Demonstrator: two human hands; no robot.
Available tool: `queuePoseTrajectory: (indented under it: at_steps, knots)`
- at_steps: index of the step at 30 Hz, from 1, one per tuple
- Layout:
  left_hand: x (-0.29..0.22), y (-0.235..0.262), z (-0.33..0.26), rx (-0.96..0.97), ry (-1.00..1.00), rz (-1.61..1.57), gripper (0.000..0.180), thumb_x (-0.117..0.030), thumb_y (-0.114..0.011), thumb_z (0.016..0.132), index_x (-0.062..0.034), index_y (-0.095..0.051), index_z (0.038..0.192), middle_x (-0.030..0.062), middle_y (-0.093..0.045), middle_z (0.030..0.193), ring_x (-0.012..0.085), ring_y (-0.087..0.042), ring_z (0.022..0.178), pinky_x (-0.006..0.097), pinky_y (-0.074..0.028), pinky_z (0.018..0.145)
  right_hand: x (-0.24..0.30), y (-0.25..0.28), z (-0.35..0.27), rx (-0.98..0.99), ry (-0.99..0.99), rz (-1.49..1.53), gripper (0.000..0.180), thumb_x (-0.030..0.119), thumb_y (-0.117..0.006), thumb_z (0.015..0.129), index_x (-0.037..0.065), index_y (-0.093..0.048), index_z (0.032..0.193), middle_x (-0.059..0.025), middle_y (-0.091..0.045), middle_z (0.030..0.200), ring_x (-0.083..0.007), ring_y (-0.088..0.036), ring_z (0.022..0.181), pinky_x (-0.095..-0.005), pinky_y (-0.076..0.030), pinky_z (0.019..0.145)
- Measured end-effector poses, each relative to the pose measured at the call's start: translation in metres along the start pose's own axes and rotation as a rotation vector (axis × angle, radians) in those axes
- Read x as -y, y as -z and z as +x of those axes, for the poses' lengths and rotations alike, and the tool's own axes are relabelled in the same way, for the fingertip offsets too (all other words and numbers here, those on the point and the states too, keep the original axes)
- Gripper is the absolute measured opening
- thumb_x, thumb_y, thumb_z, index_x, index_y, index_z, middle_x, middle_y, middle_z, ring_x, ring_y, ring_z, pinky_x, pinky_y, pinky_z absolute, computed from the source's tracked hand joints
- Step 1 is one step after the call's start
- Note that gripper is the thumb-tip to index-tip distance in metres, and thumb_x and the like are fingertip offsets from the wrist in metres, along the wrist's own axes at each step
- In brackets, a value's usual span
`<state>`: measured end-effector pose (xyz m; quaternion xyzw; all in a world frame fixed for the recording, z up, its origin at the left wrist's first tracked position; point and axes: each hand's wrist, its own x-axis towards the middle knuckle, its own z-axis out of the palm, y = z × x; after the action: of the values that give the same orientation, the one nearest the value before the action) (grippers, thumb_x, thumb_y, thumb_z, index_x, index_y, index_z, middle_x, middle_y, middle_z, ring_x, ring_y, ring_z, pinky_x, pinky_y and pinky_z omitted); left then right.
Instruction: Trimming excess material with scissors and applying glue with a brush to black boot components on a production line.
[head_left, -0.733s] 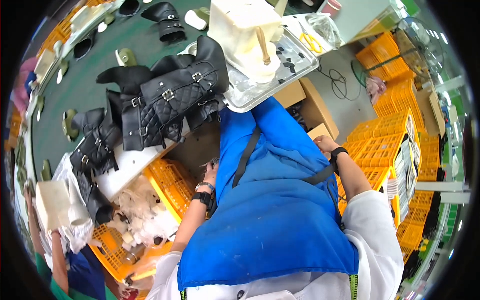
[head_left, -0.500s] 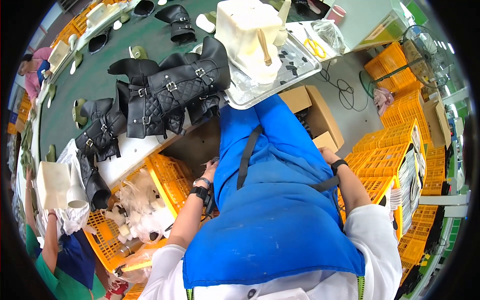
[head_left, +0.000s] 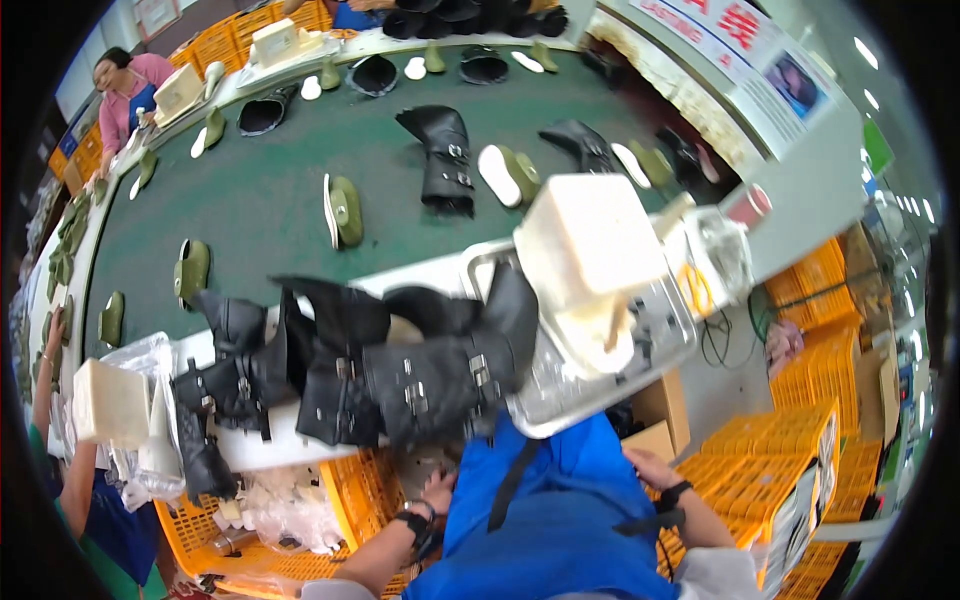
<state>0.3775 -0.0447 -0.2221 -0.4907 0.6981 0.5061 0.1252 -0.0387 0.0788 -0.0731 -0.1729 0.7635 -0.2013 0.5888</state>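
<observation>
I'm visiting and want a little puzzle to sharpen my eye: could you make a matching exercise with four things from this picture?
Things:
1. Apron
2. Scissors
3. Metal tray
4. Right hand

Descriptions:
A. Silvery, under a big whitish block
B. Near the stacked orange crates, with a black band at the wrist
C. Yellow-handled, lying toward the right of the picture
D. Blue, worn by the person

Right pairs: 1-D, 2-C, 3-A, 4-B

Looks leathery, glossy on the tall black buckled boots (head_left: 430,385); shiny metal on the rectangular silver tray (head_left: 545,424); plastic on the orange latticed crates (head_left: 740,475); matt cloth on the wide blue apron (head_left: 560,530).
</observation>
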Motion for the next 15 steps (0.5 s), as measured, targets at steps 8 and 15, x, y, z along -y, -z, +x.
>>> queuePoseTrajectory:
  at_steps: [8,15]
  knots:
    - [-0.025,0.015,0.014,0.052,0.123,0.024,0.039,-0.029,-0.046,0.083,-0.0174,-0.048,0.12,0.0137,-0.043,0.126,0.0336,-0.046,0.109,0.044,-0.038,0.091,0.019,0.0,0.051,0.148,-0.055,0.334,0.004,0.013,-0.057,0.084,0.01,-0.057,0.082,0.0029,-0.058,0.072,-0.0062,-0.052,0.062,-0.0203,-0.043,0.057]
    - [-0.053,0.079,0.042,0.015,0.121,0.003,0.038,-0.028,-0.046,0.084,-0.0153,-0.048,0.12,0.0132,-0.047,0.122,0.0315,-0.049,0.106,0.042,-0.039,0.089,-0.109,-0.032,0.095,0.107,0.075,-0.691,0.039,0.031,-0.036,0.09,0.001,-0.049,0.112,-0.0124,-0.06,0.097,-0.0237,-0.06,0.09,-0.0328,-0.048,0.075]
